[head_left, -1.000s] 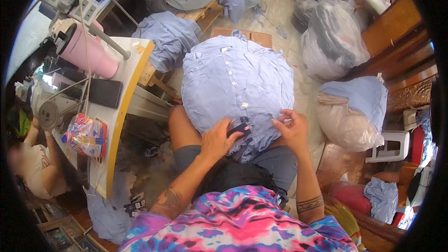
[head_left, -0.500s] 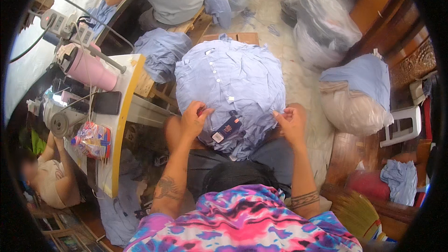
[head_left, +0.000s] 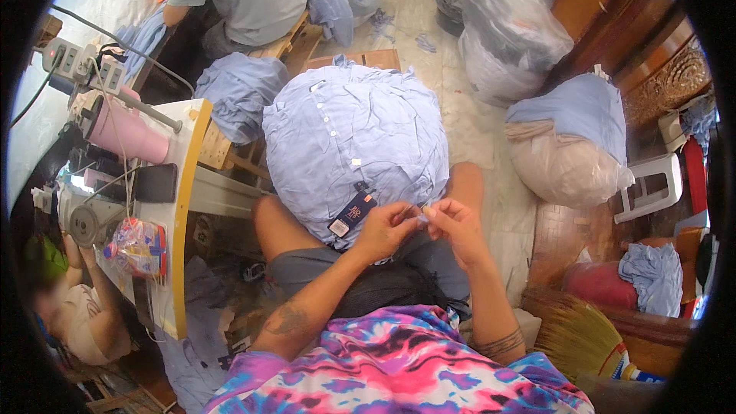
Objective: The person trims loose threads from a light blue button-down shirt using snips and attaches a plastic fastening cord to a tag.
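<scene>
In front of me a light blue buttoned shirt (head_left: 360,119) lies spread over a large rounded bundle. Small white buttons run down it, and a dark blue hang tag (head_left: 351,215) rests on its near side. My left hand (head_left: 387,230) and my right hand (head_left: 454,231) meet at the near right of the bundle, above my lap. The fingertips of both are pinched on a small pale blue bit of cloth between them, seemingly the shirt's edge. Whether anything smaller is held there cannot be made out.
A white table (head_left: 180,215) with yellow edging at left holds a pink tumbler (head_left: 126,130), a phone (head_left: 156,182) and a plastic-wrapped pack (head_left: 138,249). Filled bags (head_left: 514,38), a cloth-topped sack (head_left: 567,138), a white stool (head_left: 659,188) and a broom (head_left: 586,337) stand right. Two people sit nearby.
My left hand has moved right and nearer, off the tag's left side, to meet my right hand, which has come inward and nearer. The view has shifted slightly.
</scene>
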The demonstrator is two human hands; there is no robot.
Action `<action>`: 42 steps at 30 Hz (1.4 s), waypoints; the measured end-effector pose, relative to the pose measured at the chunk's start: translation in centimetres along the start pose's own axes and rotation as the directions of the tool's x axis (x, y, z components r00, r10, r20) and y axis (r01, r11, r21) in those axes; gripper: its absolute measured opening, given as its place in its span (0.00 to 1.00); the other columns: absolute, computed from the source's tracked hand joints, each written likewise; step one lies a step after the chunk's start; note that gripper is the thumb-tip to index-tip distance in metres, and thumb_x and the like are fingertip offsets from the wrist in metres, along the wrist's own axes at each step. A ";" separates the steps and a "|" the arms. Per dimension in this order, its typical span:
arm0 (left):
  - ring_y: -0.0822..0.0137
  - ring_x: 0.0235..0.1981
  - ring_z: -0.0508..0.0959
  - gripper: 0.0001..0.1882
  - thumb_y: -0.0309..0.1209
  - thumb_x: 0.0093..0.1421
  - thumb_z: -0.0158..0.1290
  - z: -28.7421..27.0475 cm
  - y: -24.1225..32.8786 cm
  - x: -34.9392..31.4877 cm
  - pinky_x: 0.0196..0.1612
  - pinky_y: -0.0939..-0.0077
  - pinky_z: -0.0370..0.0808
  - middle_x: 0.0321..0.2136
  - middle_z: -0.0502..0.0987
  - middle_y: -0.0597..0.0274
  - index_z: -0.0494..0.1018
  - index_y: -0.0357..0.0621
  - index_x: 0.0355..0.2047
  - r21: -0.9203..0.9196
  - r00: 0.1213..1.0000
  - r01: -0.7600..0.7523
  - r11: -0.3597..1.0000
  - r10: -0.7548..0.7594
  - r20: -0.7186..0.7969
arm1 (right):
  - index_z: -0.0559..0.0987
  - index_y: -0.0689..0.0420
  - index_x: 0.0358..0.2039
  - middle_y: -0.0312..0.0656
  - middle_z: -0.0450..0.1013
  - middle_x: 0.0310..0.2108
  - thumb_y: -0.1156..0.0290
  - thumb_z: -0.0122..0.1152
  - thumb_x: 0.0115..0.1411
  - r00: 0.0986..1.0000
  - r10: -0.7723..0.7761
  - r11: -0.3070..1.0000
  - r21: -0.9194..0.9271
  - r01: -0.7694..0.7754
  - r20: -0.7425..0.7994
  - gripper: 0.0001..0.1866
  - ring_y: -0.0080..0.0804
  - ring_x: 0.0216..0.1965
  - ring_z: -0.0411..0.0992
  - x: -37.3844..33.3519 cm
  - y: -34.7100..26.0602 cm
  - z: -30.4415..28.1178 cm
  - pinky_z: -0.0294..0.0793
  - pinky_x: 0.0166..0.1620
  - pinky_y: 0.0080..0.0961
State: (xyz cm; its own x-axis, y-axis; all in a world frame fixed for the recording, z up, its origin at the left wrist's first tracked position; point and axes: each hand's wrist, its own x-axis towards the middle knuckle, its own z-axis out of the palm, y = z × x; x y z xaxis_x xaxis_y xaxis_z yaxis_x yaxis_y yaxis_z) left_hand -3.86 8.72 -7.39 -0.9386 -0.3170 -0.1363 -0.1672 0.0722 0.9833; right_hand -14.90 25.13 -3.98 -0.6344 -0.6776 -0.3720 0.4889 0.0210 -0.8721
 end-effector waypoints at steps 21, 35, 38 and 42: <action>0.55 0.39 0.81 0.17 0.29 0.52 0.68 -14.5 8.0 -14.9 0.41 0.66 0.76 0.38 0.81 0.52 0.80 0.36 0.42 0.380 0.627 0.310 0.871 0.113 -0.771 | 0.69 0.67 0.50 0.47 0.74 0.32 0.52 0.70 0.61 0.882 -0.220 0.915 -0.402 0.039 -0.416 0.33 0.28 0.28 0.76 7.3 4.4 4.9 0.73 0.24 0.29; 0.71 0.22 0.66 0.18 0.37 0.60 0.64 -18.7 0.0 -2.5 0.28 0.70 0.66 0.17 0.69 0.64 0.73 0.35 0.25 0.316 0.776 0.149 0.937 0.087 -0.624 | 0.78 0.62 0.40 0.38 0.73 0.29 0.62 0.59 0.69 0.611 -0.759 0.447 -0.863 0.235 -0.226 0.14 0.22 0.30 0.68 9.9 -4.8 2.3 0.68 0.34 0.23; 0.75 0.22 0.68 0.15 0.34 0.58 0.65 -15.1 4.7 -8.4 0.27 0.75 0.66 0.17 0.71 0.69 0.74 0.38 0.24 0.291 0.768 0.005 0.957 0.183 -0.614 | 0.78 0.61 0.41 0.38 0.73 0.31 0.59 0.58 0.69 0.659 -0.746 0.577 -0.588 0.566 -0.098 0.16 0.23 0.33 0.67 9.9 -12.4 5.9 0.68 0.38 0.26; 0.77 0.20 0.71 0.10 0.28 0.57 0.67 -7.5 11.0 -15.2 0.23 0.79 0.66 0.20 0.74 0.67 0.76 0.41 0.25 0.237 0.916 -0.263 0.935 0.319 -0.243 | 0.77 0.61 0.44 0.33 0.72 0.32 0.63 0.57 0.70 0.732 -0.635 0.714 -0.173 0.678 0.246 0.13 0.18 0.36 0.68 10.9 -21.0 11.6 0.68 0.42 0.17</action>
State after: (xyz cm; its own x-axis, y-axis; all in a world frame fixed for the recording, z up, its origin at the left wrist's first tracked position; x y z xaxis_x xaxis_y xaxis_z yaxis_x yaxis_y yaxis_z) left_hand 10.85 7.23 6.38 -0.8399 -0.4970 0.2180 0.0189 0.3747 0.9270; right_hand -25.13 8.82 13.92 -0.6279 -0.6900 0.3601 -0.1849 -0.3172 -0.9302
